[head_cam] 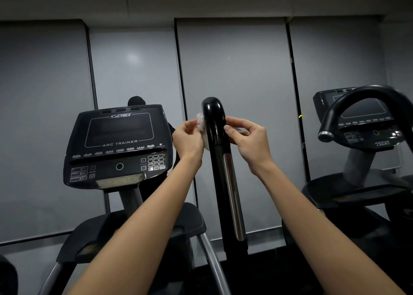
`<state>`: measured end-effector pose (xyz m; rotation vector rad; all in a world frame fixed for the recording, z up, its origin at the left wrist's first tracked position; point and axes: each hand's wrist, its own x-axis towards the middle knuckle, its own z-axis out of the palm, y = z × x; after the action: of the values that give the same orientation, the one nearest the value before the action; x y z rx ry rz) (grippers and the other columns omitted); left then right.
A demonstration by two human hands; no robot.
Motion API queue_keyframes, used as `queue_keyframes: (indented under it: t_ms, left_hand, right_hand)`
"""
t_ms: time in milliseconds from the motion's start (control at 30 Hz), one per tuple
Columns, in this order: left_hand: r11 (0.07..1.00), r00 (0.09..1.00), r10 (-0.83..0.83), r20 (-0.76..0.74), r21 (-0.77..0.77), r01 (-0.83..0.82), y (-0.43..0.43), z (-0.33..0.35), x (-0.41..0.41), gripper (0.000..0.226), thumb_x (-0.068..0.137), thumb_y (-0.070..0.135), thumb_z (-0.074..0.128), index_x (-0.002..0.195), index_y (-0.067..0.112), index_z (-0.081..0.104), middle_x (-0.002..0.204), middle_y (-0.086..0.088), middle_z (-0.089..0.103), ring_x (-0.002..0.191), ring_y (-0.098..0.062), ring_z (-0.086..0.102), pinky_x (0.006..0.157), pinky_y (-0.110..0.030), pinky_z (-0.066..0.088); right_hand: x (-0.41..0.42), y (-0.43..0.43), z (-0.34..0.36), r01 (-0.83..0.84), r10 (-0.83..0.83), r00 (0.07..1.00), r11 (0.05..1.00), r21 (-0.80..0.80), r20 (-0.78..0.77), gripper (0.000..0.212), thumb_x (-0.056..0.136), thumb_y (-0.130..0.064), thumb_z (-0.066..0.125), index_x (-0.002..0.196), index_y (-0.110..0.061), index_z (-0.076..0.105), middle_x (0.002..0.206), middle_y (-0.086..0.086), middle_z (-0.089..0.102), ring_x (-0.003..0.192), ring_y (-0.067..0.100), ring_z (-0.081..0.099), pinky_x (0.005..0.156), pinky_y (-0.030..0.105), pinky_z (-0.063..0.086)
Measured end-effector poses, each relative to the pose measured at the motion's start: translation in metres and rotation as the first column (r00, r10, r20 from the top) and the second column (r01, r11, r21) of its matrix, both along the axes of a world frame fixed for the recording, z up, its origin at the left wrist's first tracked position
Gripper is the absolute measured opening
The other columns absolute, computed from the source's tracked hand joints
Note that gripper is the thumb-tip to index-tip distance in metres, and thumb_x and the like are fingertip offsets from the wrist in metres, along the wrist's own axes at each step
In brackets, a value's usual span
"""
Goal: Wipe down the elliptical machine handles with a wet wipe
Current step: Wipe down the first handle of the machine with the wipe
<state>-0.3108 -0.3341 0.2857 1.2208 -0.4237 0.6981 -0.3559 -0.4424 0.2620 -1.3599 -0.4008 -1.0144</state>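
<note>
A: The biggest thing first: the elliptical machine (125, 205) is seen on the left, with a matte black console (118, 142) on a grey post. A second machine's curved bar (357, 98) is caught at the right edge.

B: And the handle (212, 111) is planted dead centre. It is an upright black tube with a rounded, glossy cap, and a brushed metal strip (232, 196) is set into its shaft lower down. It is judged rigid and fixed, so firm rubbing should be tolerated. The gloss suggests a slick surface once it is wetted.

A: Now the hands. The left hand (187, 138) is closed on the wet wipe (201, 122), which is pinched in thumb and fingertips and pressed to the cap's left flank.

B: The right hand (250, 142) is curled at the right flank with its thumb tip laid on the black surface. Whether an end of the wipe is pinched there cannot be told.

A: The wipe itself is small, white, crumpled and thin. It is judged limp, light and easily torn.

B: So it is best gripped bunched, or wrapped round the tube and drawn down its length.
</note>
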Motion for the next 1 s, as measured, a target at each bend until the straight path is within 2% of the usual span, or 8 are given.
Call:
queue_keyframes:
  t_ms: [33,133,267,433,533,700,867,1000]
  left_hand:
    - [0.987,0.987,-0.158,-0.031,-0.037,0.157,0.002,-0.007,0.001,0.01,0.088,0.016,0.063,0.09,0.007,0.06,0.082,-0.002,0.064,0.081,-0.018,0.065,0.073,-0.021,0.053]
    - [0.82,0.819,-0.572,-0.034,-0.025,0.572,0.015,-0.029,0.005,0.011,0.09,0.013,0.058,0.098,0.006,0.059,0.085,-0.006,0.07,0.072,-0.013,0.069,0.065,-0.022,0.055]
    - [0.741,0.744,-0.667,-0.038,0.064,0.668,0.029,-0.04,0.006,0.012,0.09,0.01,0.055,0.098,0.007,0.062,0.084,-0.004,0.073,0.076,-0.015,0.07,0.066,-0.025,0.056]
    - [0.856,0.854,-0.517,0.062,0.072,0.513,0.026,-0.02,0.003,0.008,0.085,0.004,0.06,0.084,0.011,0.064,0.074,0.001,0.073,0.071,-0.01,0.069,0.065,-0.021,0.055]
    - [0.925,0.92,-0.367,0.135,0.154,0.347,0.025,-0.001,0.003,0.007,0.084,0.007,0.065,0.082,0.014,0.066,0.074,-0.002,0.07,0.071,-0.013,0.065,0.072,-0.026,0.055]
    - [0.96,0.953,-0.23,0.199,0.21,0.188,0.022,0.031,0.009,0.007,0.08,0.013,0.071,0.079,0.02,0.069,0.074,0.003,0.068,0.069,-0.006,0.062,0.07,-0.017,0.052]
    - [0.947,0.97,-0.119,0.21,0.317,0.048,0.015,0.069,0.016,0.007,0.082,0.009,0.069,0.089,0.009,0.069,0.072,0.004,0.063,0.065,-0.003,0.059,0.056,-0.008,0.047]
    - [0.889,0.975,-0.077,0.208,0.456,-0.027,0.01,0.093,0.024,0.012,0.081,0.01,0.07,0.092,0.012,0.065,0.077,-0.002,0.063,0.066,-0.01,0.058,0.052,-0.014,0.046]
  right_hand:
    - [0.0,0.0,0.0,-0.002,0.002,1.0,1.0,-0.003,0.001,0.023,0.084,-0.007,0.067,0.107,-0.007,0.067,0.098,0.014,0.071,0.092,0.027,0.069,0.089,0.04,0.055]
    - [-0.001,-0.001,0.0,-0.009,0.009,1.0,1.0,-0.013,0.004,0.023,0.084,-0.006,0.066,0.108,-0.006,0.067,0.098,0.014,0.071,0.091,0.025,0.069,0.089,0.039,0.055]
    - [-0.001,-0.001,0.0,-0.012,0.012,1.0,1.0,-0.021,0.01,0.023,0.085,-0.006,0.066,0.108,-0.007,0.067,0.099,0.013,0.071,0.091,0.024,0.069,0.088,0.038,0.055]
    - [-0.002,-0.002,0.002,-0.031,0.031,1.0,1.0,-0.004,0.004,0.022,0.083,-0.005,0.067,0.105,-0.007,0.068,0.094,0.012,0.072,0.088,0.025,0.069,0.087,0.036,0.056]
    - [-0.002,-0.005,0.003,-0.077,0.077,0.997,0.997,-0.008,0.001,0.018,0.083,-0.005,0.068,0.1,-0.01,0.069,0.089,0.012,0.071,0.084,0.024,0.068,0.086,0.034,0.056]
    - [0.001,-0.03,0.006,-0.208,0.206,0.977,0.978,-0.026,-0.05,0.013,0.089,-0.013,0.059,0.092,-0.015,0.071,0.085,0.003,0.07,0.075,0.014,0.063,0.072,0.024,0.054]
    - [0.009,-0.043,0.031,-0.053,0.051,0.998,0.994,-0.1,-0.027,0.012,0.088,-0.008,0.059,0.092,-0.012,0.07,0.08,0.004,0.067,0.07,0.013,0.061,0.062,0.019,0.052]
    - [0.018,-0.036,0.064,0.079,-0.075,0.997,0.983,-0.168,0.034,0.02,0.093,-0.005,0.051,0.106,-0.004,0.065,0.081,0.002,0.062,0.07,0.01,0.057,0.063,0.017,0.051]
